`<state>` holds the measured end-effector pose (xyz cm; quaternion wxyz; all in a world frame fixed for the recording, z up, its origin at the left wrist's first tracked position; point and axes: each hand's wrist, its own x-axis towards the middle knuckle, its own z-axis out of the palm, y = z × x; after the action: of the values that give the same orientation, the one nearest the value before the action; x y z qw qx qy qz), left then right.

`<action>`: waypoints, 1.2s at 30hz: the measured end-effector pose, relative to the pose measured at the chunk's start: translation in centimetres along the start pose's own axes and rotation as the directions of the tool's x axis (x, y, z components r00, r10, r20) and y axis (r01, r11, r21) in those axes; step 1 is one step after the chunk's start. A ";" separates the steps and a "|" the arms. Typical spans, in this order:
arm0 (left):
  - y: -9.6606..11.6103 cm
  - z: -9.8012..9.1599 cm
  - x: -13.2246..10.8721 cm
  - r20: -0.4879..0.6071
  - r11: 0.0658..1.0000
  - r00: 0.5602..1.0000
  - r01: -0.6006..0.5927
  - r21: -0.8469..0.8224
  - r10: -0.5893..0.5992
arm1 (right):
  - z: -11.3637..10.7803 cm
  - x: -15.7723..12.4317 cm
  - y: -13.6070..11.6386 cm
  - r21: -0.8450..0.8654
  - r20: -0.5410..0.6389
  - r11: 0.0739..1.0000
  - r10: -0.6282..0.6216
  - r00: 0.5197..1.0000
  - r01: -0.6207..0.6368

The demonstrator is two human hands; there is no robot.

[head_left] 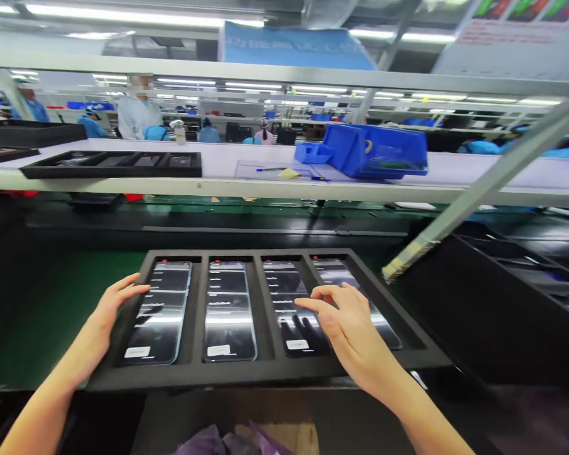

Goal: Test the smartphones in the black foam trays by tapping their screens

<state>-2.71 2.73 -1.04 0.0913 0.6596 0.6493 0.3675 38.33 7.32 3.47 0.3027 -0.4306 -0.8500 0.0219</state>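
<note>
A black foam tray (pixel 199 373) lies in front of me on the green belt, with several phones lying screen up in its slots. My left hand (pixel 108 309) rests open on the tray's left edge, fingertips touching the leftmost phone (pixel 160 313). My right hand (pixel 346 319) hovers open over the two right-hand phones, fingers spread, the index finger pointing left above the third phone (pixel 287 297). The second phone (pixel 228 309) lies untouched between my hands.
A stack of black trays (pixel 512 297) stands at the right. A slanted metal strut (pixel 478 189) runs down to the belt. The white shelf (pixel 246 183) above carries a black tray (pixel 114 164) and blue bins (pixel 374 151). Other workers stand far behind.
</note>
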 end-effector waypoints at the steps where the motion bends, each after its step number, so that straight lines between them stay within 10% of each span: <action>1: 0.9 -0.4 -0.2 0.008 0.999 1.000 0.024 -0.028 -0.024 | 0.4 0.8 -0.6 0.023 0.020 1.000 -0.013 1.000 0.013; 13: 1.7 -1.7 3.2 0.069 0.994 0.996 -0.051 -0.102 0.058 | 5.6 10.1 -5.5 0.072 0.238 0.997 -0.038 0.971 0.021; 22: 1.0 -1.3 0.0 0.068 0.970 0.974 -0.205 -0.128 0.214 | 5.6 7.2 -6.0 0.139 0.163 0.944 -0.319 0.934 0.298; 36: 0.7 -1.1 -0.4 0.087 0.952 0.948 -0.301 -0.053 0.305 | 6.0 7.0 -5.9 0.094 0.222 0.945 -0.326 0.919 0.313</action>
<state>-2.74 1.90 -0.01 0.0770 0.7660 0.5280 0.3584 27.75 10.17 3.84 0.2117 -0.2719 -0.9376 0.0468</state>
